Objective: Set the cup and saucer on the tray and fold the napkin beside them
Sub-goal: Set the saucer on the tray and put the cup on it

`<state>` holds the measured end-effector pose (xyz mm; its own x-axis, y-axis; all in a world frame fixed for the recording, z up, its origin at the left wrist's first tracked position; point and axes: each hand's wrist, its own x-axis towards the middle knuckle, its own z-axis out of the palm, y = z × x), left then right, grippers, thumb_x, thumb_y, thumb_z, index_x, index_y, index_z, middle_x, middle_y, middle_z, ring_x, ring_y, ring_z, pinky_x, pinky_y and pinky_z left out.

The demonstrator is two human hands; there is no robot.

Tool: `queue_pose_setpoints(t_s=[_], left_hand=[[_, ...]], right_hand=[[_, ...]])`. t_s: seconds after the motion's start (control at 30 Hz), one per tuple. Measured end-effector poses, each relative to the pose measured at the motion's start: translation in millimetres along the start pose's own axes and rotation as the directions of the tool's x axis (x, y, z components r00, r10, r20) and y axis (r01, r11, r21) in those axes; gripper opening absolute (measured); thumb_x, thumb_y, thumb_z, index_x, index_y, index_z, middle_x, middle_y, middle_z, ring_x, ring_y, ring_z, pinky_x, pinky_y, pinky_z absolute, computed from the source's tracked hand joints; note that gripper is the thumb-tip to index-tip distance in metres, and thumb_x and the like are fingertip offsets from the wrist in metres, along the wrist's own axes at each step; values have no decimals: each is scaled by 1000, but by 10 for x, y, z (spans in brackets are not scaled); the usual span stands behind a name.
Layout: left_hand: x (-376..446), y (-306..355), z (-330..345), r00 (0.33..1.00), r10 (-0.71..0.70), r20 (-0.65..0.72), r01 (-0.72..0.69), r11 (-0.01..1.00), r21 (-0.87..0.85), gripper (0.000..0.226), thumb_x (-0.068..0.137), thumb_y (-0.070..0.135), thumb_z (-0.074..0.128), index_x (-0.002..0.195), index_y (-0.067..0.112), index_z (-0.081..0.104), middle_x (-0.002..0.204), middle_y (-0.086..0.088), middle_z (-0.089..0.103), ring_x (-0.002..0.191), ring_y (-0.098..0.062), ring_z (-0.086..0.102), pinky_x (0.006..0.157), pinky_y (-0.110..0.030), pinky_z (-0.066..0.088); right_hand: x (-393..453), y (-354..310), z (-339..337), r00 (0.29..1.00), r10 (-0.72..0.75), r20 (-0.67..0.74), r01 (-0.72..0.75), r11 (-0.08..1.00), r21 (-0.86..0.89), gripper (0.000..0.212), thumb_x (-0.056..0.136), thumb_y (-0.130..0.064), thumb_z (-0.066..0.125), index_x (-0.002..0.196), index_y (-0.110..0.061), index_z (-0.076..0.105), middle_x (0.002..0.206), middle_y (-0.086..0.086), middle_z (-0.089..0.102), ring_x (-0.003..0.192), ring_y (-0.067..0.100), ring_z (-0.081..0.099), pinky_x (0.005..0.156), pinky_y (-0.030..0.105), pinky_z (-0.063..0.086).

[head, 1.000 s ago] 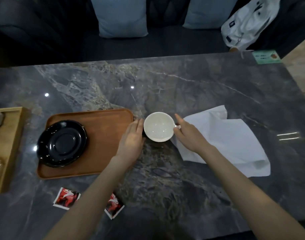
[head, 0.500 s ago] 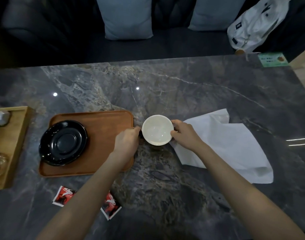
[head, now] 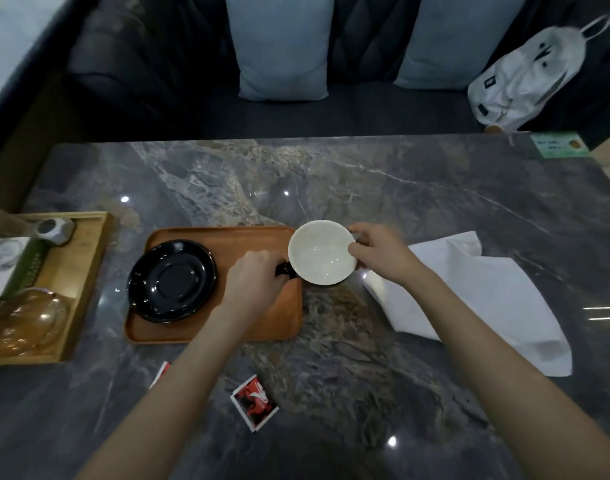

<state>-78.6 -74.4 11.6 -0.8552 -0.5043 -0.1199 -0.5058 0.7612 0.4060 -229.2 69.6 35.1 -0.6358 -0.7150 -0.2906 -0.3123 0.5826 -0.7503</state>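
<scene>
A cup [head: 321, 252], white inside and black outside, hangs over the right edge of the brown wooden tray [head: 248, 237]. My left hand [head: 253, 278] grips its black handle on the left side. My right hand [head: 379, 252] pinches the rim on the right side. A black saucer [head: 172, 280] lies on the tray's left half. A white napkin [head: 470, 292] lies unfolded and rumpled on the marble table to the right of the cup.
A pale wooden box [head: 85, 271] at the left edge holds a glass teapot [head: 23, 318] and small items. Two red sachets [head: 254, 402] lie near the front. A green card [head: 560, 144] sits at the far right corner. A sofa with cushions and a white bag [head: 528, 74] lies beyond.
Both hands closed on the cup and lifted it off the table, carrying it left until it overlaps the tray's right edge. The camera tilted, so the whole scene sits lower.
</scene>
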Motion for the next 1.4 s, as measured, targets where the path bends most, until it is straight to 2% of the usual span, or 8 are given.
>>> queue_pose_setpoints(t_s=[0.17,0.27,0.37,0.5,0.63,0.8,1.13,1.4], left_hand=[[-244,-337,-324,994,-69,-80,65,996,-55,17,81,23,65,94,16,72,85,-7,72,83,-29,64,62,-35,50],[-366,-604,-463,989,-97,-111,89,993,-79,18,78,26,67,92,15,72,85,-7,73,83,-27,65,68,-42,53],[-467,-882,-595,977,-145,-154,129,986,-110,20,77,22,69,93,10,72,88,-11,73,86,-29,65,71,-42,52],[-585,-1276,-710,967,-194,-164,176,978,-115,32,77,27,71,104,11,69,97,-11,72,90,-27,65,76,-40,53],[-668,-1589,-778,951,-244,-188,220,965,-143,33,76,25,73,105,9,69,96,-12,73,86,-27,67,73,-37,52],[-703,-1865,-739,933,-311,-178,272,938,-212,30,75,24,73,102,10,70,95,-10,74,86,-25,68,75,-37,54],[-647,-2121,-456,921,-382,-80,351,899,-261,30,77,24,72,103,9,69,96,-12,73,88,-28,68,78,-42,54],[-601,-2188,-391,911,-409,-53,386,891,-239,30,78,25,70,105,13,68,98,-8,73,90,-25,68,79,-40,55]], right_hand=[[56,-426,262,996,-91,-16,91,996,-18,36,82,-5,51,114,-13,64,96,6,71,81,16,63,69,30,52],[135,-657,488,991,-133,6,133,990,-37,37,82,-6,51,116,-15,64,97,-4,67,80,5,58,66,16,45],[239,-856,752,988,-155,19,156,988,-15,39,82,-8,52,119,-13,62,112,5,69,99,16,64,81,31,52],[368,-1100,1118,992,-125,5,125,992,-14,43,83,-10,54,126,-10,54,123,11,63,113,21,58,82,25,43],[491,-1274,1461,995,-86,-48,88,994,59,29,82,-11,56,111,-11,60,109,11,68,96,17,60,71,25,44],[637,-1339,1840,998,-57,-41,61,989,132,23,83,-3,54,105,-4,62,99,12,69,84,12,56,58,7,38],[780,-1197,2201,1000,24,-13,-22,996,90,22,87,-4,50,106,-5,61,107,10,69,96,16,60,68,16,36],[847,-1168,2268,999,32,-7,-31,996,86,22,87,-5,51,106,-6,62,110,9,69,105,20,62,90,30,45]])
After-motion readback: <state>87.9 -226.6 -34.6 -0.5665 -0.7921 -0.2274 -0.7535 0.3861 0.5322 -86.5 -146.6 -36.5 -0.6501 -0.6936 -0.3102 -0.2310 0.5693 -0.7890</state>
